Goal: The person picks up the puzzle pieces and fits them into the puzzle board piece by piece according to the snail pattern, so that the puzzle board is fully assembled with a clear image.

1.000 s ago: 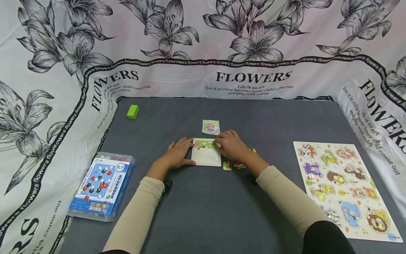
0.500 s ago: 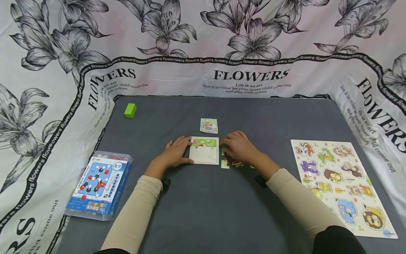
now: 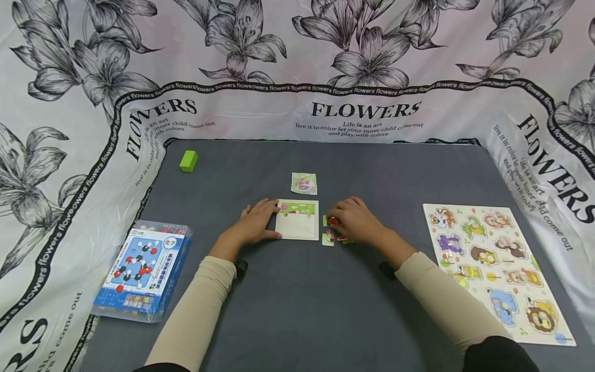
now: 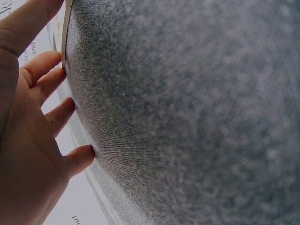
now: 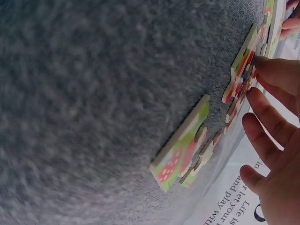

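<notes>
Left grip (image 3: 251,225) touches tray (image 3: 297,227) edge; right grip (image 3: 354,219), off tray, touches piece (image 5: 242,66).

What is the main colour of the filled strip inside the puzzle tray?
The filled strip is mainly green, best seen in the head view.

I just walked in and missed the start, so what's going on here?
Someone is busy with a picture puzzle. Their left hand touches the left edge of the puzzle board, which shows a green picture strip along its top and is bare below. Their right hand is at the loose pieces to the board's right; whether it grips one is unclear.
</notes>
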Demonstrator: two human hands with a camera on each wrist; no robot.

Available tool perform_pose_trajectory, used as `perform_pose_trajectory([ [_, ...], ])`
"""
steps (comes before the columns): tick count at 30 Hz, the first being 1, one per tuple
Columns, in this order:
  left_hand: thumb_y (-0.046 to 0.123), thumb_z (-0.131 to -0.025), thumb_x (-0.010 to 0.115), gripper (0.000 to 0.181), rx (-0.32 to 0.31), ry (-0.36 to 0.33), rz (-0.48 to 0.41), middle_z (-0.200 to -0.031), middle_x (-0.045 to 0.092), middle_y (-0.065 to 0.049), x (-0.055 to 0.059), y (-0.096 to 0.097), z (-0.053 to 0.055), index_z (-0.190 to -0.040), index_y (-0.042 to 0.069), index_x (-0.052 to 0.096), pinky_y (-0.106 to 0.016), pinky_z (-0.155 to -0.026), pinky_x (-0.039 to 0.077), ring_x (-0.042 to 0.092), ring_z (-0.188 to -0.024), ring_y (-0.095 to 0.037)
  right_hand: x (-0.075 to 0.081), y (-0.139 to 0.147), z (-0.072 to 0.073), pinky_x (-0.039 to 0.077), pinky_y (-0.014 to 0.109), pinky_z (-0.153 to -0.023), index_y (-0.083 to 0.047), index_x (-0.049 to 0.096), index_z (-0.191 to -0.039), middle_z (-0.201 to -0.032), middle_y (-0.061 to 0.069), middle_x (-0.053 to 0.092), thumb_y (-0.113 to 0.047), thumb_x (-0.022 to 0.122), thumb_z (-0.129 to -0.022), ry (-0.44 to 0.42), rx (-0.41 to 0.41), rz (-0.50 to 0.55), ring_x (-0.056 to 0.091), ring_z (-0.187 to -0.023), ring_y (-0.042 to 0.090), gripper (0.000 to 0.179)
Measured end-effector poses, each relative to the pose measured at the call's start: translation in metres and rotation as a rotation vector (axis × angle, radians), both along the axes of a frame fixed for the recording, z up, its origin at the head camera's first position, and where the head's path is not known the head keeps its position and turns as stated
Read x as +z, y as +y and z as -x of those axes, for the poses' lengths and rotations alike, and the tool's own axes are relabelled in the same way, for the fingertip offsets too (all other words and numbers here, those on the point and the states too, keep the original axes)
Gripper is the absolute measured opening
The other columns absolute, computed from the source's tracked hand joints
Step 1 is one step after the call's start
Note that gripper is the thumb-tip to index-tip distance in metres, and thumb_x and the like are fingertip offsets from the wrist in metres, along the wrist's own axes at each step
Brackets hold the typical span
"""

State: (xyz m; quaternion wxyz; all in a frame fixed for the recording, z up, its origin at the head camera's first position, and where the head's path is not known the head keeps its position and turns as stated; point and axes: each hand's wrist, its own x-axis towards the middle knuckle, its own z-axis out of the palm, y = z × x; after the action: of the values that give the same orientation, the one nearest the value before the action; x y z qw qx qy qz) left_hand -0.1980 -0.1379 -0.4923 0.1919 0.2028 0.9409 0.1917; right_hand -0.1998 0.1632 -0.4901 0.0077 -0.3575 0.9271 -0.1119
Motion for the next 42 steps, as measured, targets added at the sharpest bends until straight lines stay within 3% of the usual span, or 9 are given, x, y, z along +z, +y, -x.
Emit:
perform_pose_trajectory([
  [13,0.045,-0.087,0.070,0.076,-0.016,-0.010,0.018,-0.161,0.021,-0.005,0.002,-0.004,0.001,-0.147,0.012,0.037,-0.064,-0.113,0.012,0.011,-0.150,-0.029,0.002,-0.010,0.005,0.035,0.054,-0.103,-0.014,0.074,-0.107,-0.103,0.004,0.068,-0.020,0.076,-0.085,0.027,0.013,0.043,0.059,-0.104,0.028,0.023],
  [21,0.045,-0.087,0.070,0.074,-0.017,-0.016,0.029,-0.161,0.021,-0.004,0.003,-0.004,0.002,-0.146,0.012,0.039,-0.064,-0.113,0.012,0.011,-0.150,-0.028,0.008,-0.040,0.008,0.034,0.053,-0.105,-0.014,0.073,-0.108,-0.104,0.003,0.068,-0.019,0.073,-0.088,0.017,0.052,0.048,0.058,-0.106,0.027,0.021],
  [28,0.046,-0.086,0.070,0.074,-0.019,-0.010,0.030,-0.161,0.022,-0.003,0.002,-0.004,0.002,-0.146,0.013,0.039,-0.064,-0.113,0.014,0.012,-0.150,-0.028,0.004,-0.069,0.009,0.033,0.050,-0.107,-0.017,0.072,-0.113,-0.112,0.003,0.068,-0.020,0.070,-0.090,0.009,0.083,0.008,0.057,-0.113,0.026,0.023],
  [42,0.045,-0.085,0.072,0.073,-0.004,-0.010,0.002,-0.160,0.024,-0.002,-0.001,-0.005,0.002,-0.144,0.014,0.042,-0.064,-0.113,0.014,0.013,-0.150,-0.027,-0.004,-0.094,0.014,0.035,0.052,-0.106,-0.020,0.072,-0.114,-0.113,0.002,0.068,-0.025,0.069,-0.091,0.041,0.105,-0.025,0.058,-0.114,0.026,0.023],
])
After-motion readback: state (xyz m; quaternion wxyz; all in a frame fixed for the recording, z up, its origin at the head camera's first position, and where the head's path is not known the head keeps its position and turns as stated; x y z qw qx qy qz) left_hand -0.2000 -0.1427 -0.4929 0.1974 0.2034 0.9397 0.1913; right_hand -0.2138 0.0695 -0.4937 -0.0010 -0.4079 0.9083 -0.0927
